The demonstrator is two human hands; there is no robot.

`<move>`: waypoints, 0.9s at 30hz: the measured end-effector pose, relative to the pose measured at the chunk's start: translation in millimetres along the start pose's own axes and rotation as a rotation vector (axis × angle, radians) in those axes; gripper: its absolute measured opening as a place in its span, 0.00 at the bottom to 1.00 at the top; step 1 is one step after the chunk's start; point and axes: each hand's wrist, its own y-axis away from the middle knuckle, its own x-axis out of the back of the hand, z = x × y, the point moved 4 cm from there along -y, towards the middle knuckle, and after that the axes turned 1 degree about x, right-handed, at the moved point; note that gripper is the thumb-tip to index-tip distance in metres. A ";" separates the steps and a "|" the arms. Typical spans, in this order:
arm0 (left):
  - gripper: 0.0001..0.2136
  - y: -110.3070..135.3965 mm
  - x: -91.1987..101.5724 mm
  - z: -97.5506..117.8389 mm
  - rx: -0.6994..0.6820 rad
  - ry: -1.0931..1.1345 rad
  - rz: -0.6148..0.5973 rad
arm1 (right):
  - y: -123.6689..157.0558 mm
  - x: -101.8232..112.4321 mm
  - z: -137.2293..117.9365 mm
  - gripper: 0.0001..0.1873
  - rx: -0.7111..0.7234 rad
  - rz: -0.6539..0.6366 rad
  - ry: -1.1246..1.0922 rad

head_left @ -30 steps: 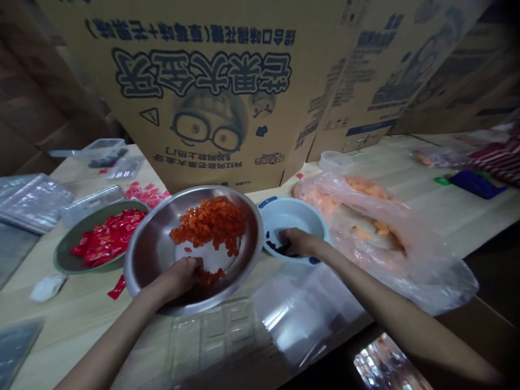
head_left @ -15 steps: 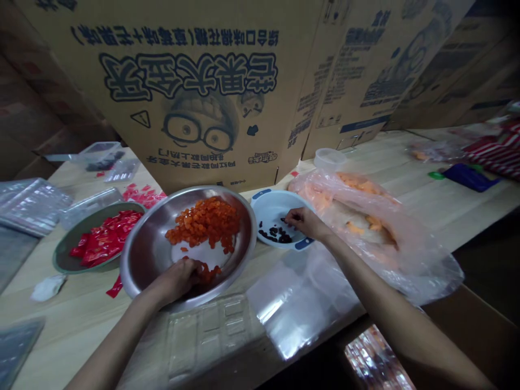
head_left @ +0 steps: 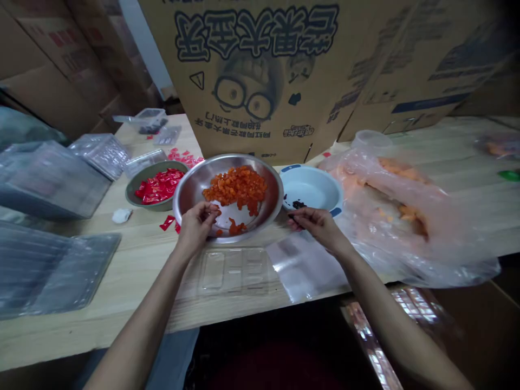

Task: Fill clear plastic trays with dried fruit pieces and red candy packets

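My left hand [head_left: 197,226] hovers over the near rim of a steel bowl [head_left: 187,190] and pinches a few orange dried-fruit cubes [head_left: 238,186] taken from the heap inside. My right hand [head_left: 317,222] sits just in front of a pale blue bowl [head_left: 320,189] holding a few dark pieces [head_left: 298,205]; its fingers are pinched on some small dark bits. A clear compartment tray [head_left: 233,269] lies on the wooden table [head_left: 134,260] between my forearms, beside a clear plastic sheet [head_left: 303,268].
A green bowl [head_left: 140,181] of red sachets [head_left: 158,185] stands left of the steel bowl. Stacked clear trays [head_left: 44,179] fill the left. A large plastic bag [head_left: 410,216] of orange fruit lies right. Printed cardboard boxes [head_left: 260,70] wall the back.
Both hands have drawn back from inside their bowls toward me, each pinched on pieces. The view has tilted down and shifted, showing more of the table's front edge.
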 end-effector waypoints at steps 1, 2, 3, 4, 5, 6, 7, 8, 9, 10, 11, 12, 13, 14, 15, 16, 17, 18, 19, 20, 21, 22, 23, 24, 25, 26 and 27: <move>0.11 5.3 2.4 4.2 0.001 0.003 0.015 | 3.5 -3.3 -0.8 0.27 -0.001 -0.014 -0.017; 0.11 12.4 4.8 9.6 0.006 0.014 0.038 | 8.2 -7.6 -1.5 0.25 0.005 -0.031 -0.019; 0.11 21.9 7.0 16.1 0.012 0.030 0.069 | 13.8 -13.5 -1.5 0.23 0.016 -0.048 -0.007; 0.11 33.7 7.7 23.5 0.017 0.048 0.096 | 20.2 -21.3 -0.2 0.19 0.029 -0.062 0.021; 0.11 47.7 6.1 30.9 0.020 0.064 0.112 | 26.9 -31.1 2.8 0.16 0.042 -0.073 0.061; 0.11 63.0 1.7 37.8 0.019 0.077 0.114 | 33.3 -42.5 7.6 0.12 0.055 -0.080 0.105; 0.10 78.6 -6.2 43.2 0.015 0.085 0.094 | 38.9 -54.6 13.5 0.09 0.071 -0.078 0.151; 0.09 93.4 -17.6 46.2 0.011 0.083 0.049 | 43.2 -67.1 20.2 0.06 0.094 -0.072 0.199; 0.07 106.7 -31.3 46.1 0.010 0.070 -0.007 | 45.9 -79.3 26.8 0.03 0.128 -0.065 0.248; 0.06 117.5 -46.2 42.9 0.014 0.045 -0.061 | 47.1 -90.4 32.9 0.01 0.174 -0.054 0.295; 0.05 125.5 -61.0 37.2 0.013 0.011 -0.103 | 47.0 -100.0 38.2 0.02 0.228 -0.043 0.343; 0.05 130.6 -74.6 30.2 0.004 -0.033 -0.131 | 45.9 -107.8 42.7 0.05 0.282 -0.035 0.398; 0.06 133.4 -86.0 23.1 -0.015 -0.084 -0.142 | 44.3 -113.7 46.5 0.07 0.328 -0.032 0.460; 0.08 134.5 -94.2 17.3 -0.043 -0.139 -0.133 | 42.8 -117.8 49.4 0.08 0.364 -0.037 0.521; 0.08 134.8 -99.0 13.6 -0.075 -0.195 -0.115 | 41.8 -120.0 51.2 0.09 0.387 -0.046 0.577; 0.09 135.1 -100.5 12.7 -0.110 -0.250 -0.099 | 41.9 -120.3 51.2 0.10 0.405 -0.058 0.623; 0.09 135.4 -98.2 14.8 -0.144 -0.299 -0.083 | 43.2 -118.7 48.8 0.11 0.420 -0.071 0.653; 0.09 135.6 -92.4 19.6 -0.175 -0.331 -0.071 | 45.6 -115.3 43.8 0.11 0.431 -0.080 0.664; 0.09 134.9 -83.3 26.4 -0.201 -0.340 -0.063 | 48.6 -110.1 35.7 0.10 0.443 -0.079 0.652; 0.09 132.2 -71.6 34.3 -0.223 -0.328 -0.058 | 51.3 -103.3 24.8 0.10 0.449 -0.072 0.619; 0.09 126.3 -58.0 42.1 -0.238 -0.299 -0.054 | 52.6 -95.6 12.0 0.10 0.441 -0.064 0.571; 0.09 116.3 -43.8 48.5 -0.246 -0.272 -0.047 | 51.4 -88.0 -2.1 0.10 0.427 -0.061 0.519; 0.10 101.9 -30.4 52.7 -0.246 -0.262 -0.044 | 46.9 -81.6 -16.5 0.11 0.409 -0.066 0.475; 0.10 83.4 -19.5 54.0 -0.243 -0.272 -0.055 | 38.5 -77.1 -30.2 0.11 0.396 -0.075 0.454; 0.11 61.9 -12.3 52.4 -0.242 -0.311 -0.088 | 26.3 -75.8 -42.4 0.11 0.401 -0.095 0.467; 0.12 38.9 -9.6 48.0 -0.243 -0.365 -0.147 | 10.7 -77.9 -51.5 0.11 0.415 -0.127 0.515; 0.14 16.3 -11.4 41.4 -0.242 -0.404 -0.234 | -7.7 -83.6 -56.3 0.12 0.420 -0.174 0.590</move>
